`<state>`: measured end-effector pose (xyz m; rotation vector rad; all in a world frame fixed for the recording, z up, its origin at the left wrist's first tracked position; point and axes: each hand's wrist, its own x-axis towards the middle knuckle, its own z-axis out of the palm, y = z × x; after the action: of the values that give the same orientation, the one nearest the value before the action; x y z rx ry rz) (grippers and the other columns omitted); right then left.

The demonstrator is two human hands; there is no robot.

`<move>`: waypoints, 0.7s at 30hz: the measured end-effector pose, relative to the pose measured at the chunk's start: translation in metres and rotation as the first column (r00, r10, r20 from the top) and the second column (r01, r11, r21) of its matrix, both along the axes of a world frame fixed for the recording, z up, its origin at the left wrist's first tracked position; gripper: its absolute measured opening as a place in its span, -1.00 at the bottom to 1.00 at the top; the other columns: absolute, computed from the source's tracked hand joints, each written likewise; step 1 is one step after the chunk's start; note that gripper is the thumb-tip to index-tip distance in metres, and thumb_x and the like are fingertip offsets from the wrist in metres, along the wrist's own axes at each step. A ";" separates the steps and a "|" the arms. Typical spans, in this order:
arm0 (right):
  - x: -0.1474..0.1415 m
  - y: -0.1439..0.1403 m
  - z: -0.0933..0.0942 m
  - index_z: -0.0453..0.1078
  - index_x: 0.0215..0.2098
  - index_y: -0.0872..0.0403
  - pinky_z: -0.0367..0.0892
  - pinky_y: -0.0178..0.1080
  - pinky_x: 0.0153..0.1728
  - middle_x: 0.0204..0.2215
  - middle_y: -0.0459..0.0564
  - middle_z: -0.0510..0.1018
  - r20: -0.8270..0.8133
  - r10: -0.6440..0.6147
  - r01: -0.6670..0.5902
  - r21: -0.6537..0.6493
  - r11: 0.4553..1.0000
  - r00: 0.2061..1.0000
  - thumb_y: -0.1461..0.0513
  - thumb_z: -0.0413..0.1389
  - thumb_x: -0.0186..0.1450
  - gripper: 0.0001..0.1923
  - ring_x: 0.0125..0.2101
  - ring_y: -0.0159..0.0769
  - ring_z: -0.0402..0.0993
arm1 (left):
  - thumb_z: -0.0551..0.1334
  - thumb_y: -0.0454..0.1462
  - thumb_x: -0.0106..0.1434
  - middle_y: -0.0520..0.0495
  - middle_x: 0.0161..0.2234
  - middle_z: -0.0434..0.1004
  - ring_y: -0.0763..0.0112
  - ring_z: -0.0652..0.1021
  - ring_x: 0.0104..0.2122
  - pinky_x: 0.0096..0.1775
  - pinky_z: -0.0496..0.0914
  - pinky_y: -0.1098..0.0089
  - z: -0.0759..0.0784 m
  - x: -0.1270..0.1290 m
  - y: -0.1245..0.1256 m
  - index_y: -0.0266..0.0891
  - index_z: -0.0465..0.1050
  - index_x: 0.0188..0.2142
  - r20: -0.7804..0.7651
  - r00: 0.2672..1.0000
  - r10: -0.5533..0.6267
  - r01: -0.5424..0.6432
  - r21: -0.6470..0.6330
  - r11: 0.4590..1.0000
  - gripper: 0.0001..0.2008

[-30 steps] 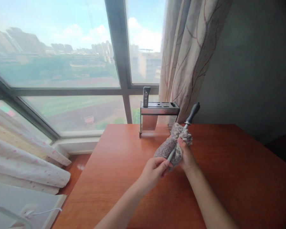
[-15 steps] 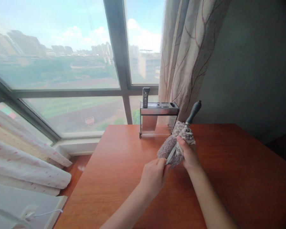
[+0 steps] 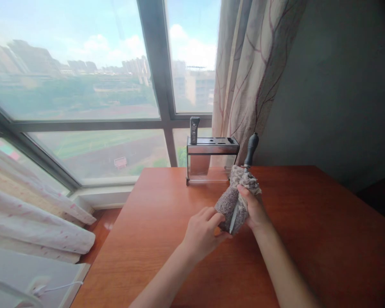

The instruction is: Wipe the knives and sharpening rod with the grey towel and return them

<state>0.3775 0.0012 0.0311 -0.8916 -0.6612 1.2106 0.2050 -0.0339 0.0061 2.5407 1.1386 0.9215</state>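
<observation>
Grey cloth [image 3: 232, 205] wraps a knife [image 3: 250, 150] above the table's [image 3: 308, 222] far middle. Right hand [image 3: 255, 209] clenches cloth around the blade; left hand [image 3: 202, 233] pinches the cloth's lower end. Best kept: fingers behind the edge, handle steady, slow strokes.

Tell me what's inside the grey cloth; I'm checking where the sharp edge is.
A knife: its black handle sticks out above the grey cloth in the right hand, and a strip of blade shows below. The rest of the blade is covered.
</observation>
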 end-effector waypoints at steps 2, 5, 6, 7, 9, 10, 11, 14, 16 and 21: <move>-0.002 -0.001 0.000 0.45 -0.30 0.03 0.40 -0.23 -0.41 -0.50 -0.15 0.57 0.012 0.006 -0.006 0.000 1.000 1.000 0.12 0.31 0.04 -0.72 -0.50 -0.27 0.51 | 0.35 -0.01 0.08 -0.07 -0.32 0.49 0.30 0.47 -0.31 -0.32 0.32 0.37 0.002 0.000 -0.001 -0.17 0.43 -0.29 0.003 1.000 0.025 -0.025 0.004 1.000 -0.66; -0.004 -0.003 0.001 0.44 -0.34 0.03 0.39 -0.24 -0.44 -0.51 -0.16 0.56 -0.004 0.037 -0.037 -0.014 0.999 0.999 0.12 0.31 0.05 -0.74 -0.55 -0.31 0.48 | 0.35 0.04 0.05 -0.08 -0.33 0.47 0.27 0.45 -0.30 -0.31 0.32 0.36 0.005 0.000 -0.001 -0.17 0.41 -0.30 0.036 0.997 0.063 -0.063 -0.005 0.998 -0.62; -0.005 -0.004 0.001 0.44 -0.35 0.03 0.39 -0.25 -0.44 -0.51 -0.16 0.56 -0.011 0.051 -0.052 -0.020 0.998 0.999 0.12 0.31 0.05 -0.75 -0.55 -0.31 0.48 | 0.35 0.03 0.05 -0.08 -0.32 0.46 0.27 0.44 -0.30 -0.31 0.31 0.35 0.006 0.000 -0.001 -0.17 0.41 -0.31 0.050 0.996 0.074 -0.074 -0.006 0.997 -0.62; -0.007 -0.004 0.001 0.44 -0.35 0.03 0.39 -0.25 -0.43 -0.51 -0.16 0.56 -0.015 0.062 -0.062 -0.023 0.998 0.998 0.12 0.31 0.05 -0.75 -0.54 -0.31 0.48 | 0.35 0.02 0.06 -0.08 -0.32 0.45 0.26 0.44 -0.29 -0.31 0.31 0.35 0.007 -0.001 -0.001 -0.17 0.40 -0.31 0.067 0.994 0.087 -0.087 -0.008 0.996 -0.64; -0.011 -0.006 0.002 0.44 -0.36 0.04 0.39 -0.26 -0.42 -0.52 -0.15 0.55 -0.014 0.084 -0.084 -0.036 0.996 0.996 0.11 0.31 0.03 -0.74 -0.52 -0.30 0.48 | 0.35 0.02 0.06 -0.08 -0.32 0.43 0.26 0.42 -0.29 -0.30 0.31 0.35 0.009 -0.002 0.000 -0.17 0.39 -0.32 0.108 0.987 0.115 -0.114 -0.014 0.993 -0.64; -0.014 -0.008 0.002 0.44 -0.36 0.05 0.39 -0.26 -0.42 -0.53 -0.14 0.55 -0.010 0.094 -0.095 -0.042 0.995 0.996 0.11 0.32 0.02 -0.73 -0.51 -0.29 0.48 | 0.36 0.02 0.04 -0.08 -0.32 0.43 0.26 0.42 -0.28 -0.30 0.31 0.34 0.010 -0.002 0.001 -0.17 0.38 -0.32 0.130 0.983 0.131 -0.129 -0.021 0.991 -0.62; -0.017 -0.009 0.002 0.44 -0.37 0.05 0.39 -0.26 -0.43 -0.53 -0.13 0.55 -0.007 0.104 -0.104 -0.044 0.994 0.995 0.11 0.32 0.01 -0.72 -0.51 -0.28 0.47 | 0.37 0.03 0.01 -0.08 -0.32 0.42 0.26 0.42 -0.28 -0.29 0.31 0.34 0.011 -0.003 0.001 -0.17 0.37 -0.33 0.152 0.977 0.148 -0.145 -0.028 0.989 -0.60; -0.026 -0.012 0.000 0.44 -0.38 0.06 0.39 -0.25 -0.43 -0.53 -0.13 0.55 -0.009 0.145 -0.145 -0.040 0.989 0.989 0.11 0.33 0.01 -0.72 -0.52 -0.28 0.46 | 0.42 0.03 -0.06 -0.05 -0.32 0.40 0.26 0.42 -0.28 -0.28 0.32 0.33 0.016 -0.004 0.003 -0.17 0.33 -0.35 0.207 0.958 0.197 -0.191 -0.049 0.980 -0.55; -0.031 -0.014 -0.002 0.45 -0.36 0.06 0.39 -0.26 -0.43 -0.51 -0.13 0.55 -0.006 0.183 -0.183 -0.037 0.982 0.983 0.12 0.32 0.04 -0.73 -0.52 -0.30 0.46 | 0.44 0.00 -0.08 -0.04 -0.32 0.39 0.26 0.43 -0.27 -0.27 0.32 0.33 0.019 -0.006 0.003 -0.17 0.31 -0.35 0.242 0.944 0.224 -0.215 -0.060 0.975 -0.54; -0.034 -0.019 -0.010 0.48 -0.32 0.07 0.40 -0.27 -0.40 -0.47 -0.11 0.57 0.078 0.224 -0.221 -0.040 0.974 0.972 0.12 0.32 0.05 -0.73 -0.48 -0.28 0.47 | 0.48 -0.09 -0.12 -0.05 -0.26 0.38 0.25 0.42 -0.23 -0.20 0.33 0.30 0.024 -0.012 0.007 -0.18 0.32 -0.28 0.290 0.932 0.217 -0.194 -0.107 0.975 -0.51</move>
<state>0.3432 -0.0182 0.0213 -0.9142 -0.8273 1.3930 0.1927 -0.0271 0.0298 2.1539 1.3285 1.2390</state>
